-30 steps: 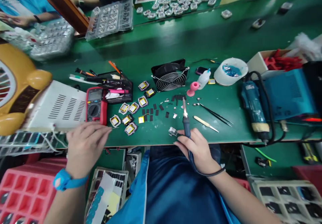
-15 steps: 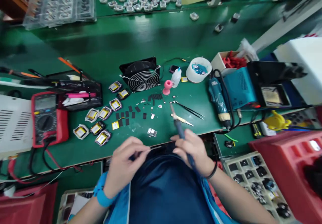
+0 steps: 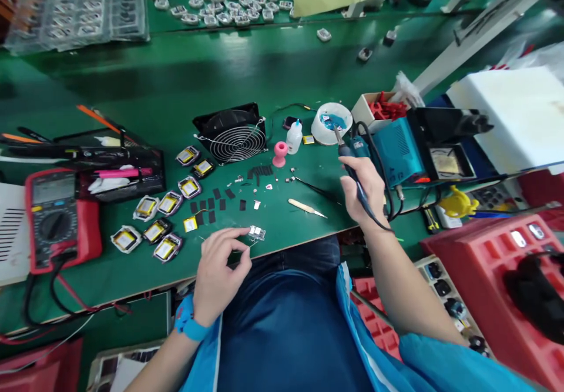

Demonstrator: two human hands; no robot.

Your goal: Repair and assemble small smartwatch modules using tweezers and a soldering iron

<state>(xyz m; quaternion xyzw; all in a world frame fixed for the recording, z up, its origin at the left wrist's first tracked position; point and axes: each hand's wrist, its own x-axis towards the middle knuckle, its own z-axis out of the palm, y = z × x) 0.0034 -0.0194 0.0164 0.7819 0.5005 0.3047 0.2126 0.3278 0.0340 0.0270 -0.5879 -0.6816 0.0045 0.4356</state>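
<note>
Green-surfaced workbench (image 3: pixel 286 227) carries a small circuit board (image 3: pixel 257 233) near its front edge, lying flat just beside the left hand (image 3: pixel 222 262). This hand's thumb and adjacent finger are brought together on a thin silvery strand (image 3: pixel 254 243), whose end points towards the board; the index fingertip reaches the board's left end, though contact cannot be confirmed. Right hand (image 3: pixel 369 187) is clamped around the dark handle of a soldering iron (image 3: pixel 343 151), tilted with its metal tip at the near rim of a white round tub (image 3: pixel 324 136) with blue contents. Whether tip and tub touch cannot be determined. Between the hands lie black tweezers (image 3: pixel 319 189) and a cream-handled pointed tool (image 3: pixel 304 207). Beyond the board stand a pink hourglass-shaped holder (image 3: pixel 279 156), a translucent squeeze bottle (image 3: pixel 294 139) and a black fan (image 3: pixel 238 143) with a wire guard. To the left are dark rectangular pads (image 3: pixel 211 204), a small yellow battery (image 3: pixel 190 224) and eight open casings (image 3: pixel 167 247) with yellow inserts. A red-cased multimeter (image 3: pixel 55 221) occupies the far left; a teal soldering station (image 3: pixel 399 151) stands right of the tub.
</note>
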